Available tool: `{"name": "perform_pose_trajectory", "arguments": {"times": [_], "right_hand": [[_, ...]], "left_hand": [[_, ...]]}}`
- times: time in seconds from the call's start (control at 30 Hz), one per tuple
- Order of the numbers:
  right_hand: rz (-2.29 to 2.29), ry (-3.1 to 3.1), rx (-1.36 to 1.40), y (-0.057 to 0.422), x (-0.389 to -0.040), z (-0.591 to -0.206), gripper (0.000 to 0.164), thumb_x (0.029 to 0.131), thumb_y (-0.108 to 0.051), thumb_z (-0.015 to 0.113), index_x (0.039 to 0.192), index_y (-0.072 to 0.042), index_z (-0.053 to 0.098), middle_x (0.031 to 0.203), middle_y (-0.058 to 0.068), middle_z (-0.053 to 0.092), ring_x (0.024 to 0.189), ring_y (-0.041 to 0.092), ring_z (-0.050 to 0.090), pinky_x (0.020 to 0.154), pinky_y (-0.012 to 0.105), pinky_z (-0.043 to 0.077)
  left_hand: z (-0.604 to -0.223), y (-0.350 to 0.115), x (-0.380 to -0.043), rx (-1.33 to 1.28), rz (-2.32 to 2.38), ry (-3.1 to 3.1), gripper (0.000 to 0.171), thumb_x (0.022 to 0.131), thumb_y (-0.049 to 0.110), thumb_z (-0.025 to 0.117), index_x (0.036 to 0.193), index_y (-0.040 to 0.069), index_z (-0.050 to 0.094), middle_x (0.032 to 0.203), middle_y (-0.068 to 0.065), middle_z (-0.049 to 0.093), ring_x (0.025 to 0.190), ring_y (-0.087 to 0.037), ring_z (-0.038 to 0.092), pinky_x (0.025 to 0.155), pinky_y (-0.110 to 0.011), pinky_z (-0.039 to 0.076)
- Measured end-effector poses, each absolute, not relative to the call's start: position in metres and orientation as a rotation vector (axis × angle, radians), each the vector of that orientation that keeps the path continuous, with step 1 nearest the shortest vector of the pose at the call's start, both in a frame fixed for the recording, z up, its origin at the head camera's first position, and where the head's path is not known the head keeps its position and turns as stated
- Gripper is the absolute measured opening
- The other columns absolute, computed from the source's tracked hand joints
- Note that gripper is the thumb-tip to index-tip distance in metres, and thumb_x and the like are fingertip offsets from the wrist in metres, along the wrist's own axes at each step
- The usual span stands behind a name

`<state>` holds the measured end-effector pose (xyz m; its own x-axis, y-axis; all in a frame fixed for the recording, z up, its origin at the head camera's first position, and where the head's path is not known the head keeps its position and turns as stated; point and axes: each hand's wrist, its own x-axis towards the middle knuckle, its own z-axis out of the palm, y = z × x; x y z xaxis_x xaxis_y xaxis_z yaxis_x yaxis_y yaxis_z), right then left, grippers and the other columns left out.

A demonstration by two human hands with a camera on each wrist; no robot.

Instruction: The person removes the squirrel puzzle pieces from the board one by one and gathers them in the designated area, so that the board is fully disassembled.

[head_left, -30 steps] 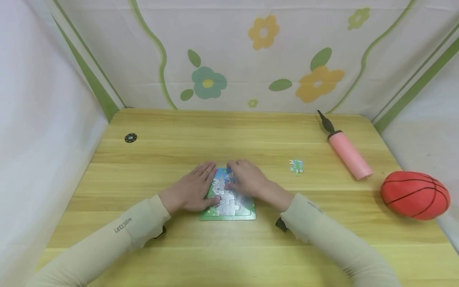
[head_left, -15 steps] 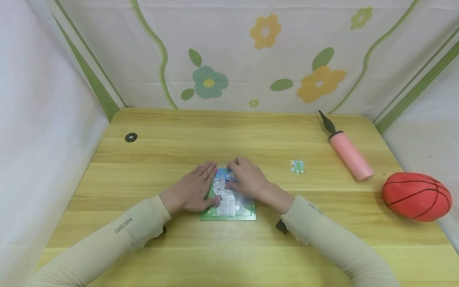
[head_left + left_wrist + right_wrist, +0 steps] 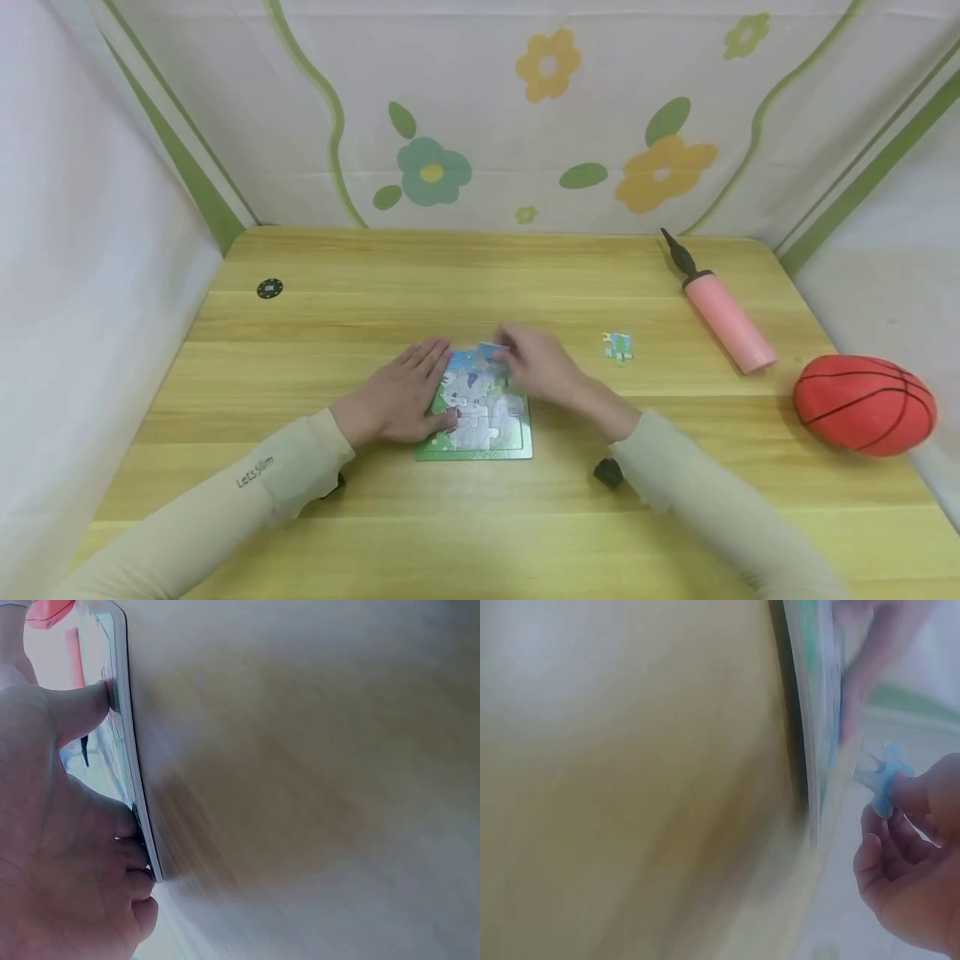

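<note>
A jigsaw puzzle board (image 3: 474, 455) with a green border and a grey animal picture lies on the wooden table. My left hand (image 3: 399, 393) rests flat along its left side, thumb over the picture; the left wrist view shows the thumb (image 3: 82, 712) and fingertips at the board's edge. Between thumb and fingers, my right hand (image 3: 546, 365) pinches a light blue puzzle piece (image 3: 885, 778) over the board's top right corner. The right wrist view has this piece raised off the board. Right of the board lies another puzzle piece (image 3: 618, 347), green and blue.
A pink hand pump (image 3: 729, 321) with a black nozzle lies at the right, beyond the loose piece. Nearer the right edge sits a dented red ball (image 3: 865, 406) with black lines. A black round chip (image 3: 270, 288) is at the back left. White curtains surround the table.
My right hand has moved right from the board's upper part, lifting the light blue puzzle piece. More of the picture shows. My left hand has stayed in place.
</note>
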<state>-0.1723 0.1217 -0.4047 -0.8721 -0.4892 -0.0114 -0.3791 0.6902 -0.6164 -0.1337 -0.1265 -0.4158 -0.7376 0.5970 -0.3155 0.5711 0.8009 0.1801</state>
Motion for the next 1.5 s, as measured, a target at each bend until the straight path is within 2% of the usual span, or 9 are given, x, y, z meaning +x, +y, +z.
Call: {"name": "perform_pose_trajectory", "arguments": {"times": [0.13, 0.33, 0.47, 0.6, 0.77, 1.03, 1.3, 1.5], "right_hand": [[-0.908, 2.739, -0.599, 0.156, -0.183, -0.397, 0.010, 0.102, -0.015, 0.063, 0.109, -0.009, 0.067, 0.100, 0.008, 0.075, 0.086, 0.018, 0.069, 0.077, 0.032, 0.063], [-0.814, 2.809, -0.575, 0.213, -0.205, -0.402, 0.010, 0.100, -0.009, 0.066, 0.107, -0.004, 0.070, 0.103, 0.018, 0.077, 0.091, 0.029, 0.071, 0.082, 0.044, 0.062], [-0.765, 2.808, -0.592, 0.234, -0.215, -0.410, 0.006, 0.099, -0.007, 0.067, 0.103, -0.004, 0.070, 0.101, 0.018, 0.076, 0.087, 0.026, 0.068, 0.080, 0.040, 0.058], [-0.718, 2.796, -0.575, 0.237, -0.218, -0.412, 0.006, 0.100, -0.008, 0.066, 0.104, -0.005, 0.069, 0.100, 0.016, 0.076, 0.086, 0.025, 0.066, 0.079, 0.040, 0.057], [-0.632, 2.816, -0.586, 0.231, -0.219, -0.409, 0.010, 0.098, -0.007, 0.068, 0.105, -0.001, 0.072, 0.101, 0.017, 0.074, 0.094, 0.029, 0.067, 0.089, 0.051, 0.058], [-0.603, 2.807, -0.582, 0.230, -0.221, -0.415, 0.013, 0.097, -0.006, 0.069, 0.107, 0.001, 0.073, 0.105, 0.019, 0.076, 0.101, 0.035, 0.069, 0.096, 0.056, 0.057], [-0.539, 2.842, -0.618, 0.232, -0.220, -0.418, 0.014, 0.097, -0.008, 0.069, 0.107, 0.000, 0.072, 0.100, 0.017, 0.070, 0.097, 0.033, 0.062, 0.088, 0.049, 0.056], [-0.491, 2.876, -0.602, 0.228, -0.216, -0.416, 0.016, 0.097, -0.009, 0.069, 0.111, 0.000, 0.071, 0.102, 0.016, 0.068, 0.101, 0.035, 0.060, 0.091, 0.049, 0.056]], "left_hand": [[-0.417, -0.128, -0.134, 0.883, 0.107, 2.629, 0.096, 0.103, 0.063, 0.043, 0.164, -0.005, 0.012, 0.175, -0.022, 0.004, 0.165, -0.037, 0.007, 0.137, -0.052, 0.012], [-0.418, -0.129, -0.135, 0.870, 0.109, 2.628, 0.097, 0.103, 0.065, 0.041, 0.165, -0.003, 0.011, 0.176, -0.020, 0.003, 0.166, -0.036, 0.006, 0.137, -0.051, 0.012], [-0.418, -0.130, -0.135, 0.882, 0.116, 2.628, 0.097, 0.103, 0.064, 0.042, 0.164, -0.005, 0.012, 0.176, -0.022, 0.004, 0.165, -0.037, 0.007, 0.137, -0.052, 0.013], [-0.416, -0.131, -0.135, 0.906, 0.118, 2.631, 0.095, 0.104, 0.062, 0.043, 0.164, -0.006, 0.014, 0.175, -0.023, 0.007, 0.165, -0.038, 0.009, 0.137, -0.053, 0.014], [-0.415, -0.130, -0.135, 0.911, 0.115, 2.628, 0.095, 0.104, 0.062, 0.043, 0.164, -0.005, 0.014, 0.175, -0.022, 0.007, 0.165, -0.037, 0.008, 0.137, -0.052, 0.014], [-0.415, -0.129, -0.134, 0.905, 0.134, 2.615, 0.095, 0.104, 0.062, 0.043, 0.164, -0.005, 0.014, 0.175, -0.022, 0.006, 0.165, -0.037, 0.007, 0.137, -0.052, 0.013], [-0.418, -0.129, -0.135, 0.902, 0.121, 2.624, 0.096, 0.103, 0.064, 0.042, 0.164, -0.004, 0.013, 0.176, -0.021, 0.005, 0.165, -0.036, 0.007, 0.137, -0.052, 0.013], [-0.418, -0.129, -0.135, 0.909, 0.127, 2.634, 0.094, 0.104, 0.062, 0.043, 0.164, -0.005, 0.015, 0.175, -0.022, 0.008, 0.165, -0.038, 0.009, 0.137, -0.052, 0.014]]}}
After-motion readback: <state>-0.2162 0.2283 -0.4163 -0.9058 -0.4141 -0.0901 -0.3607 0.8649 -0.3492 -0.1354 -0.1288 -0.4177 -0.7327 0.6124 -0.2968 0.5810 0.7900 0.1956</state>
